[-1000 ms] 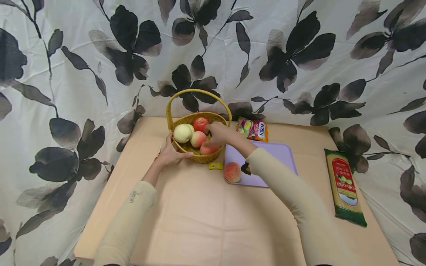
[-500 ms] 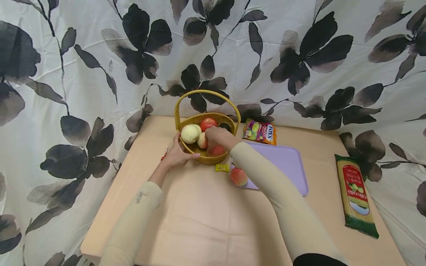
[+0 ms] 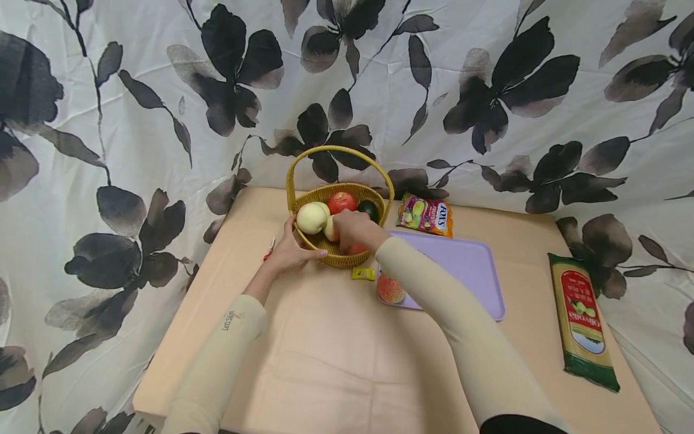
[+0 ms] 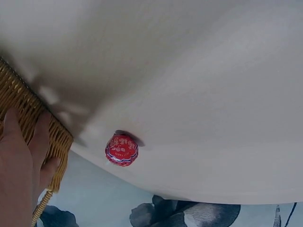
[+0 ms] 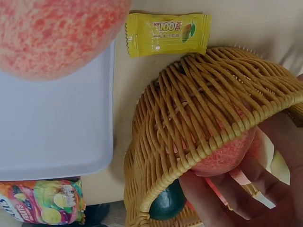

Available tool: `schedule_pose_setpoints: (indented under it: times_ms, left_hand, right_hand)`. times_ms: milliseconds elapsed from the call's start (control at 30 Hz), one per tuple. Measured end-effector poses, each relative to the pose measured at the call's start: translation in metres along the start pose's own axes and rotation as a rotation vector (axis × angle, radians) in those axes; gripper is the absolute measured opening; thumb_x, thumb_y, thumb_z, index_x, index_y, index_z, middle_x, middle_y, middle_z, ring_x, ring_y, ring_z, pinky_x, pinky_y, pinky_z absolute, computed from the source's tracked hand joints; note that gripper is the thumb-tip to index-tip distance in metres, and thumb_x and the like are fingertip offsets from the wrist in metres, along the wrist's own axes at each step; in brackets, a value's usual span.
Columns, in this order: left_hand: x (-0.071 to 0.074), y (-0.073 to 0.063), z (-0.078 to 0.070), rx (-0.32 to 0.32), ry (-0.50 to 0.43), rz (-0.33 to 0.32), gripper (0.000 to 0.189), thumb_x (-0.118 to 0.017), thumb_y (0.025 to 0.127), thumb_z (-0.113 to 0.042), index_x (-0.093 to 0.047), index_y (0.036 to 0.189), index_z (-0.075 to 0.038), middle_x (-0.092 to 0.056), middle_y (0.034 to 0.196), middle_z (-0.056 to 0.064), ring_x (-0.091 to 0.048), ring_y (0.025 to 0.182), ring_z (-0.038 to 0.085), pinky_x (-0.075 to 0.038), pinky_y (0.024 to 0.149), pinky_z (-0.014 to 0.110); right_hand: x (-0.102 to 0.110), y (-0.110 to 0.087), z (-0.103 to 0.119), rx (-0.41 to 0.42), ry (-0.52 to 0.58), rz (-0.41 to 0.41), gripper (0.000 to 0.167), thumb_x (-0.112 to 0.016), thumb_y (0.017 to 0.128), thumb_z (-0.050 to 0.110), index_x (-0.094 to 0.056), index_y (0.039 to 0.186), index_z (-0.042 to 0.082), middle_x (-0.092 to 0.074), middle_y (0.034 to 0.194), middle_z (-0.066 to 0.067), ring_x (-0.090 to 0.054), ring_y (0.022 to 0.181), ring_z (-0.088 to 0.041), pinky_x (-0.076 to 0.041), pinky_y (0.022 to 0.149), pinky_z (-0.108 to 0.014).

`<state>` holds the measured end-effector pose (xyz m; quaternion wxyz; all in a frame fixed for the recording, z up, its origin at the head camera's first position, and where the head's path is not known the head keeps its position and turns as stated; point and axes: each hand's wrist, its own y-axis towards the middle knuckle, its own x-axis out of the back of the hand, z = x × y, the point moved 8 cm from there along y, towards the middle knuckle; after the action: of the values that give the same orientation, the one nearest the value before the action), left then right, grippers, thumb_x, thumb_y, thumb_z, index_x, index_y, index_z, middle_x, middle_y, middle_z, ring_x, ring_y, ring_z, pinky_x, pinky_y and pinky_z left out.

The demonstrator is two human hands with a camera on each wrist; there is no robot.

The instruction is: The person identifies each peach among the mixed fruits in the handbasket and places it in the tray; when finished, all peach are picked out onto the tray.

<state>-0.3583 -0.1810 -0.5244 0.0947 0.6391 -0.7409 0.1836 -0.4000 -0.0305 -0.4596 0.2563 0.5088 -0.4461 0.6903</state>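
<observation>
A yellow wicker basket (image 3: 343, 261) with a tall handle stands at the back of the table. My left hand (image 3: 290, 250) holds its left front side from outside, thumb along the front and fingers against the weave (image 4: 57, 127). My right hand (image 3: 359, 230) reaches in over the right rim, fingers around a peach (image 5: 227, 158) inside; its thumb contact is partly hidden. Also in the basket are a pale yellow-green fruit (image 3: 311, 217), a red fruit (image 3: 342, 201) and a dark green fruit (image 5: 168, 202). Another pale pink fruit (image 3: 330, 230) is half covered by the hand.
Right of the basket lies a lilac tray (image 3: 461, 265) with a peach (image 3: 390, 289) on its near left corner. A yellow candy (image 3: 363, 273), a Fox's candy bag (image 3: 425, 214), a red-wrapped candy (image 4: 121, 150) and an Olivoila noodle pack (image 3: 582, 322) lie around.
My right hand has moved lower into the basket, over the front right peach, and the dark green fruit has come into sight. The head view has shifted slightly; my left hand stays on the basket.
</observation>
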Motion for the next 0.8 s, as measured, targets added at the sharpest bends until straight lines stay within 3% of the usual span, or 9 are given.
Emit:
schedule_pose_setpoints:
  times_ms: [233, 500, 800]
  left_hand:
    - [-0.003, 0.001, 0.002, 0.025, -0.023, 0.012, 0.141, -0.095, 0.076, -0.038, 0.012, 0.165, -0.019, -0.004, 0.175, 0.014, -0.006, 0.163, 0.024, -0.01, 0.133, 0.047]
    - [-0.004, 0.002, 0.003, 0.045, -0.041, 0.029, 0.139, -0.094, 0.078, -0.033, 0.014, 0.165, -0.02, -0.002, 0.175, 0.014, -0.003, 0.163, 0.025, -0.008, 0.133, 0.047]
    - [-0.001, 0.0, 0.001, 0.034, -0.006, 0.007, 0.142, -0.095, 0.075, -0.042, 0.012, 0.165, -0.017, -0.003, 0.175, 0.016, -0.006, 0.163, 0.027, -0.01, 0.132, 0.05]
  right_hand:
    - [0.004, -0.008, -0.009, 0.002, 0.103, 0.063, 0.024, -0.083, 0.076, 0.011, -0.07, 0.096, 0.013, -0.056, 0.103, -0.009, -0.052, 0.087, -0.022, -0.045, 0.069, -0.034]
    - [0.005, -0.01, -0.014, 0.041, 0.102, 0.137, 0.024, -0.08, 0.083, 0.02, -0.072, 0.103, 0.01, -0.062, 0.1, -0.006, -0.054, 0.09, -0.019, -0.046, 0.074, -0.031]
    - [0.014, -0.014, -0.017, 0.126, 0.121, 0.083, 0.029, -0.079, 0.085, 0.022, -0.074, 0.109, 0.007, -0.069, 0.105, -0.006, -0.059, 0.092, -0.02, -0.055, 0.077, -0.032]
